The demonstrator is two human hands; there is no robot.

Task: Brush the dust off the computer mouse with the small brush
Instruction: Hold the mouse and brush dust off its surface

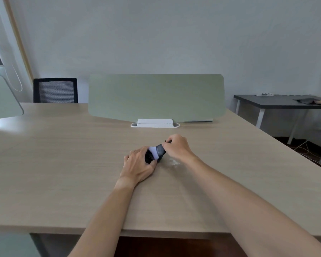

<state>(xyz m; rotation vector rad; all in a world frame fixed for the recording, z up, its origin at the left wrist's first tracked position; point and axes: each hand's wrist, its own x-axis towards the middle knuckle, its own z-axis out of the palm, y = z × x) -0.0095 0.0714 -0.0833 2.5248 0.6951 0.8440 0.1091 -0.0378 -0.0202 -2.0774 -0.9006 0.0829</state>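
A black computer mouse [150, 158] lies on the light wooden desk [63, 164], mostly covered by my left hand [139, 164], which grips it from the left side. My right hand [177, 147] holds a small brush [158, 150] with a dark handle and pale bristles. The bristles rest on the top of the mouse. A patch of white dust [174, 162] lies on the desk just right of the mouse, under my right wrist.
A green divider panel [156, 97] on a white foot [155, 124] stands across the desk behind my hands. A black mesh chair [55, 90] sits at the back left. A dark side table [278, 102] stands at the right, with cables on the floor below.
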